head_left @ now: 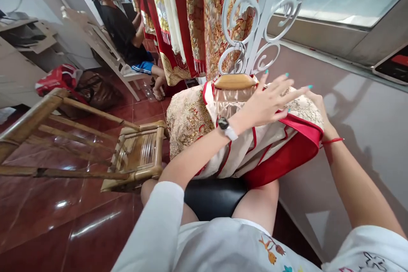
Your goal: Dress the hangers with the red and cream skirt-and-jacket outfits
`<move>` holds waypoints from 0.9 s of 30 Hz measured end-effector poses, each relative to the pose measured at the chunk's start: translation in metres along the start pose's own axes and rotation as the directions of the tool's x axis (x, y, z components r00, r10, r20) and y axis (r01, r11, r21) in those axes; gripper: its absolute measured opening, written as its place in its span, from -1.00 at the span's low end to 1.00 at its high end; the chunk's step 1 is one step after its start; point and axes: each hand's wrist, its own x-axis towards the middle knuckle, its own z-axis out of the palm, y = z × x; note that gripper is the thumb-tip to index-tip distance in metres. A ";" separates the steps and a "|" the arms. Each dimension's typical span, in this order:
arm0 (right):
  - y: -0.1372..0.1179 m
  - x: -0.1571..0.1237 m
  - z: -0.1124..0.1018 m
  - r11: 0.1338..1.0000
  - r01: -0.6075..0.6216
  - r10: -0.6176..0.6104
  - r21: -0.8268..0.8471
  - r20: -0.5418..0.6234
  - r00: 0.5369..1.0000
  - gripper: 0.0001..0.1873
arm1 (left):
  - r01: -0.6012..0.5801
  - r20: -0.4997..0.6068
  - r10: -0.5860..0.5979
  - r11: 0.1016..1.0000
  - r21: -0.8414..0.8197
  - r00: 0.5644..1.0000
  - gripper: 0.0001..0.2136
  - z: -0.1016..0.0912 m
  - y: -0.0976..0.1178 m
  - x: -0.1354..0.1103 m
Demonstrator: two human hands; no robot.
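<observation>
An embroidered cream and gold jacket (pixel 188 123) with red trim and a red lining hangs from a wooden hanger (pixel 234 81) just in front of my knees. My left hand (pixel 270 100) lies across the upper right part of the jacket, its fingers stretched out and spread, with green-painted nails. At the jacket's right shoulder, my right hand (pixel 318 108) is against the outer side of the sleeve. The cloth hides most of its fingers, so I cannot see whether they grip it. The red lining (pixel 287 153) shows below the sleeve.
A white scrolled metal rack (pixel 263 17) rises behind the jacket, with several embroidered garments (pixel 194 21) hanging to its left. A bamboo chair (pixel 137 148) stands at left. Beyond it, a person (pixel 119 34) sits on a white chair (pixel 95 38), near bags (pixel 95 89) on the floor.
</observation>
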 end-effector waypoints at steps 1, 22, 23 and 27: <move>-0.002 0.002 -0.001 0.993 0.047 -0.050 -0.107 -0.023 0.998 -0.67 | -0.030 0.003 0.030 0.999 0.019 1.000 -0.55 0.009 0.005 0.010; 0.022 -0.053 -0.026 0.995 0.020 -0.046 0.096 0.273 0.961 -0.61 | 0.009 -0.078 -0.006 0.999 0.049 0.997 -0.62 0.050 -0.005 0.007; 0.027 -0.056 -0.018 0.999 0.043 -0.047 0.022 0.165 0.985 -0.64 | 0.015 -0.071 -0.012 0.998 0.055 0.997 -0.63 0.052 -0.005 0.009; 0.025 -0.043 -0.010 0.959 0.117 -0.174 -0.259 -0.212 0.962 -0.66 | 0.038 -0.062 -0.033 0.997 0.072 0.998 -0.61 0.059 -0.004 0.016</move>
